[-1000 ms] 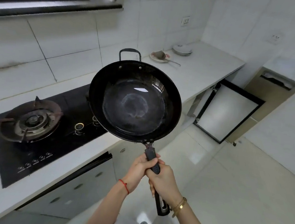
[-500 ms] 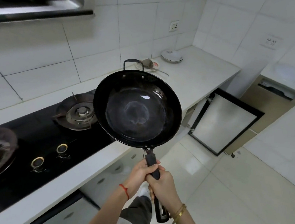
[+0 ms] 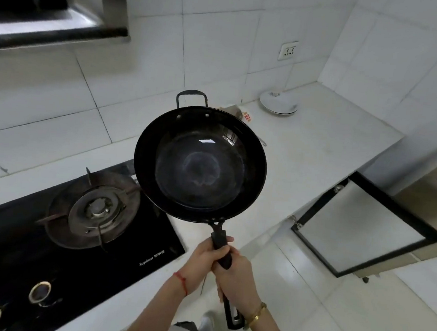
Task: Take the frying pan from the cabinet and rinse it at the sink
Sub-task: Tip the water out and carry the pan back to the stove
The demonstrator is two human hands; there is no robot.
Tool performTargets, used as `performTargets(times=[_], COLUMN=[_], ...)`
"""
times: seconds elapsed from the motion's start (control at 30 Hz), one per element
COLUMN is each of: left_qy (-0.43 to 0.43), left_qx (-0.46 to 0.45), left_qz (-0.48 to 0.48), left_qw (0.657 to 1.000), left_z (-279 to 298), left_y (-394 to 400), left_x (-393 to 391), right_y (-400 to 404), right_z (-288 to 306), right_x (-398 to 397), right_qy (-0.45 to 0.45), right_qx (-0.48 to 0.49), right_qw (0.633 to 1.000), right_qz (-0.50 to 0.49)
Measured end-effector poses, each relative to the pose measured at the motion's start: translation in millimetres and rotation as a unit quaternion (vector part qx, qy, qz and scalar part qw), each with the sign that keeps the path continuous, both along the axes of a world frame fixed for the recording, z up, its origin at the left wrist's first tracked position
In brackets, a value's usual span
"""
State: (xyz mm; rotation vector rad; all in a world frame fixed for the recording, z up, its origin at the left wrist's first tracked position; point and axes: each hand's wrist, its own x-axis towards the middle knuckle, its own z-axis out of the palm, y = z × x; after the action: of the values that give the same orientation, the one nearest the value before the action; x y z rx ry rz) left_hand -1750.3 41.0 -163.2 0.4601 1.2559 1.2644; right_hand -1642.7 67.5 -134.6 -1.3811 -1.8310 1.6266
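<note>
A black frying pan with a long handle and a small loop handle at its far rim hangs in the air over the white counter, beside the stove. Its inside faces me and looks empty. My left hand grips the handle close to the pan. My right hand grips it just behind, lower down the handle. The cabinet door stands open at the lower right. No sink is in view.
A black gas stove with a burner and knobs fills the counter at left. A range hood hangs above it. White dishes and a small packet sit at the counter's back corner. Tiled floor lies at right.
The view has swung to the right along the counter, so the stove slid left and only one burner shows. The pan stays held in both hands in front of me.
</note>
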Motion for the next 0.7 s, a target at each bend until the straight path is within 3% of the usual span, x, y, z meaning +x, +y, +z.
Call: performTargets(times=[0.7], left_qy=[-0.047], left_qx=[-0.039], left_qz=[0.094], left_qw=[0.994], left_z=[-20.8], left_y=[119.5], left_x=[-12.4], right_y=[155.0], right_z=[-31.3], right_x=[-20.8], right_qy=[-0.045], right_qx=[-0.012], right_qw=[0.984], right_qz=[0.17])
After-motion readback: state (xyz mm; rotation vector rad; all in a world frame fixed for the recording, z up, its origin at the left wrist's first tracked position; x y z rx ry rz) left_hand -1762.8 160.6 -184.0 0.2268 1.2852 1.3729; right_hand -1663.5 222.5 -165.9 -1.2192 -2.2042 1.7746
